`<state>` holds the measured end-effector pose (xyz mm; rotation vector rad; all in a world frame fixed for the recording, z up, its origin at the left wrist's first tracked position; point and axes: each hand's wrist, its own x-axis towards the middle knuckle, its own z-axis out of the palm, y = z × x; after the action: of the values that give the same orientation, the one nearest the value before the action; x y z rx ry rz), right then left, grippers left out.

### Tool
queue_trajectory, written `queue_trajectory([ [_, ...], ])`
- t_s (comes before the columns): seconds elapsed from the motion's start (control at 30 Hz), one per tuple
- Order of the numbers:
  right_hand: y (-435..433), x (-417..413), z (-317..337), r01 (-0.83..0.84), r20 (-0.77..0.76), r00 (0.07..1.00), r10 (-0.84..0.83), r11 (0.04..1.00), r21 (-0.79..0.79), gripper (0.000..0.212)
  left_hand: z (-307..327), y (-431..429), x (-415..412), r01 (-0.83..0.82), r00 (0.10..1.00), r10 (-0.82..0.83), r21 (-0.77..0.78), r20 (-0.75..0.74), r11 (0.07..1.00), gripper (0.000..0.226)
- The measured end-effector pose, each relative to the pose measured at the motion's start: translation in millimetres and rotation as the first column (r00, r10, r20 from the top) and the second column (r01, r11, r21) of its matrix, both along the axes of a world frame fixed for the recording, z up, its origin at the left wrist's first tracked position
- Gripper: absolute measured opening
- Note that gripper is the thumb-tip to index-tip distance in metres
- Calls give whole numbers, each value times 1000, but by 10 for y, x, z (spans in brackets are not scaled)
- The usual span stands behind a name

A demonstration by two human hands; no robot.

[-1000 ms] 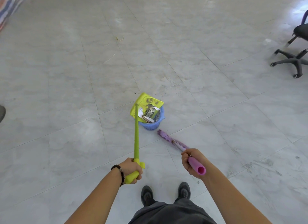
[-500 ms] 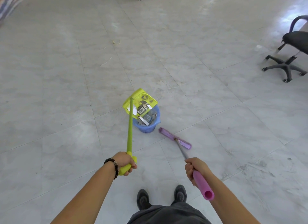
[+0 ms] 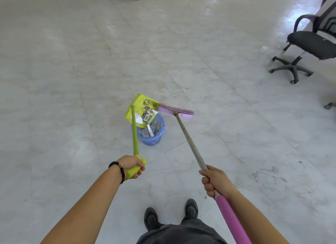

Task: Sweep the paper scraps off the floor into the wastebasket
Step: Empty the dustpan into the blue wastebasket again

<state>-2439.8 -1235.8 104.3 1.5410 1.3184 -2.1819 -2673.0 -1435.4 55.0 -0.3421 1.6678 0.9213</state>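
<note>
Dustpan (image 3: 141, 104) clutched in left grip (image 3: 132, 166), broom (image 3: 175, 112) in right grip (image 3: 215, 182). Wastebasket (image 3: 154, 140) just ahead of both, office chair (image 3: 309, 42) far right.

The person stood on the tiled floor (image 3: 72, 84). The left hand (image 3: 131, 166) gripped the end of the yellow-green dustpan (image 3: 141, 101), whose pan was tilted over the rim of the blue wastebasket (image 3: 153, 141). Paper scraps (image 3: 148, 114) lay on its face, and some seemed to lie inside the basket. The right hand (image 3: 215, 182) gripped the broom (image 3: 175, 112) by its metal shaft, with the purple head touching the pan's right edge. A black office chair (image 3: 309, 42) stood well apart to the right.
</note>
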Motion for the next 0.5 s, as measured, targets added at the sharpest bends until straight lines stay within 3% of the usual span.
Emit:
queue_trajectory([
  [0.3, 45, -122, -55, -159, 52, 986, 156, 987, 38, 7, 125, -38, -183, -151, 988, 152, 70, -12, 986, 13],
  [0.5, 19, 190, -33, -151, -12, 988, 151, 988, 21, 7, 113, -81, -194, -122, 992, 123, 48, -10, 991, 15],
])
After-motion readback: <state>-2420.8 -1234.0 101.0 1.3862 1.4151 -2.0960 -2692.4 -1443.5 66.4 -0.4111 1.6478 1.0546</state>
